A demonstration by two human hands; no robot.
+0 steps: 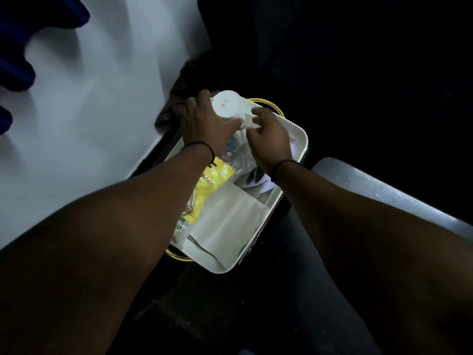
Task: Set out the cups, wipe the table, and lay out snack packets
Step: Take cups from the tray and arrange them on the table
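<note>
A white tray (298, 135) with gold handles sits low beside the table edge. It holds a yellow snack packet (212, 180), other packets and a folded white cloth (230, 219). Over the tray's far end, my left hand (204, 121) grips a stack of white cups (226, 105) lying on its side, base toward me. My right hand (268, 139) pinches the stack's other end (249, 119) from the right.
A white table (89, 111) fills the left side. Blue chair parts (15, 55) show at its far left. A grey chair seat edge (384, 193) lies to the right. The floor around is dark.
</note>
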